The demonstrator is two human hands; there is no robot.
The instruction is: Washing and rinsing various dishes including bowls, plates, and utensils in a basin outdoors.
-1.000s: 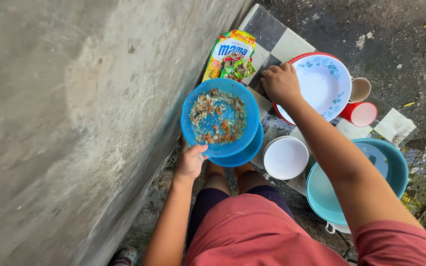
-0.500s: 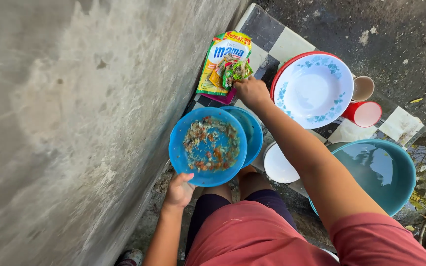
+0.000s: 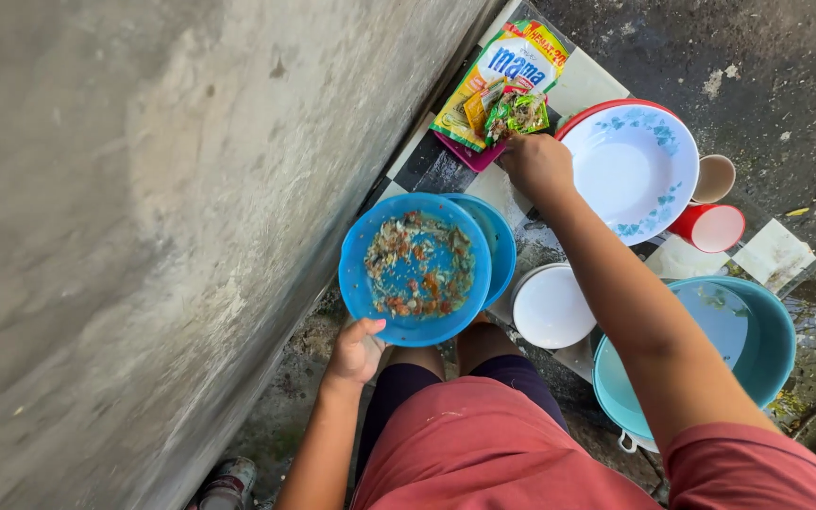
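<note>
My left hand (image 3: 358, 350) grips the near rim of a blue plastic plate (image 3: 415, 268) smeared with food scraps, held over a second blue plate (image 3: 500, 247). My right hand (image 3: 535, 162) reaches forward with fingers closed on a small green sachet (image 3: 518, 111), part of a crumpled bunch lying on a yellow-green pouch (image 3: 500, 74). A white plate with blue flower pattern (image 3: 631, 170) lies just right of that hand.
A concrete wall (image 3: 144, 236) fills the left. A small white bowl (image 3: 551, 307), a teal basin of water (image 3: 748, 335), a red cup (image 3: 709, 227) and a beige cup (image 3: 715, 178) stand on the checkered slab (image 3: 587, 85). My knees are below.
My right hand left the flowered plate's rim and moved left to the sachets by the pouch. The dirty blue plate shifted slightly off the lower blue plate.
</note>
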